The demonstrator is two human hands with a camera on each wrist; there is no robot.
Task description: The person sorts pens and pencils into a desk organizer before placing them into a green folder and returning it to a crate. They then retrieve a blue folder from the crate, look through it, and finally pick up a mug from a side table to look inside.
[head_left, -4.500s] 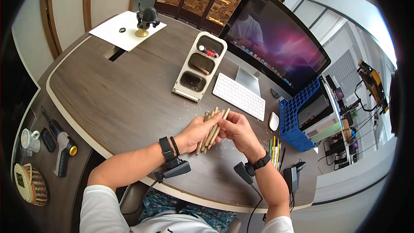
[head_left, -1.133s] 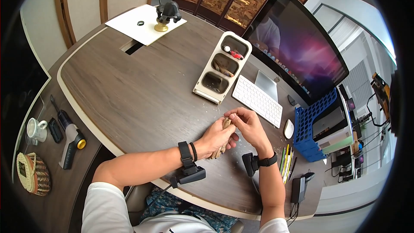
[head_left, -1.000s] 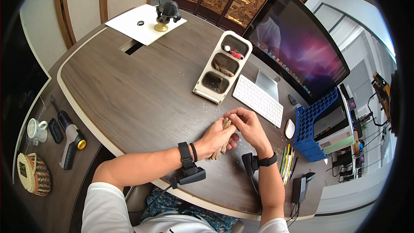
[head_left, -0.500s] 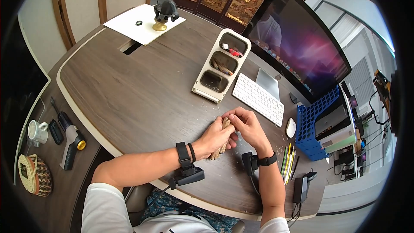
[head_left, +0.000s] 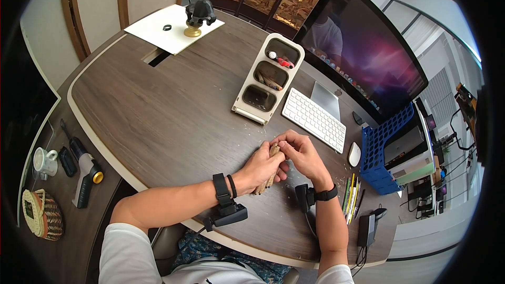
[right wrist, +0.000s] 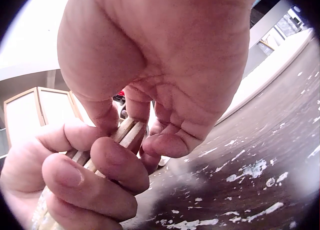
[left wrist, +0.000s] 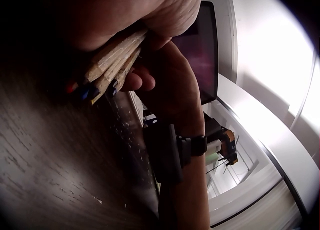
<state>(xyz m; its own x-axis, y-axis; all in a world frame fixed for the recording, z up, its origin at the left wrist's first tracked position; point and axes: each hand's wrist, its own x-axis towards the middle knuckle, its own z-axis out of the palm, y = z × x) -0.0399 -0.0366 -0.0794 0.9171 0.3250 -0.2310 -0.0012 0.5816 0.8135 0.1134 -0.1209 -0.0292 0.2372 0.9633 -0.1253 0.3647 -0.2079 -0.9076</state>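
My left hand point(head_left: 258, 171) grips a bundle of wooden coloured pencils point(left wrist: 112, 67) low over the desk. Their sharpened tips, some blue and one red, point down in the left wrist view. At the bundle's upper end, my right hand point(head_left: 304, 156) pinches pencil ends between thumb and fingers, as the right wrist view shows. The left fingers wrap the pencils just below, hiding most of their length. Beyond the hands stands a beige organizer point(head_left: 249, 113) with three dark compartments; a few pencils point(head_left: 269, 81) lie in the middle one and red items point(head_left: 284, 62) in the top one.
A white keyboard point(head_left: 314, 119), mouse point(head_left: 354, 154) and monitor point(head_left: 363, 47) stand to the right, beside a blue perforated rack point(head_left: 379, 168). Pens point(head_left: 351, 200) and a black adapter point(head_left: 366, 230) lie by the right forearm. Pale shavings dot the desk point(head_left: 173, 121).
Since the oldest frame, the fanned pencils have been drawn into a tighter bundle, and the middle compartment holds more pencils. Over the last second the hands have barely moved; the head view shifts slightly.
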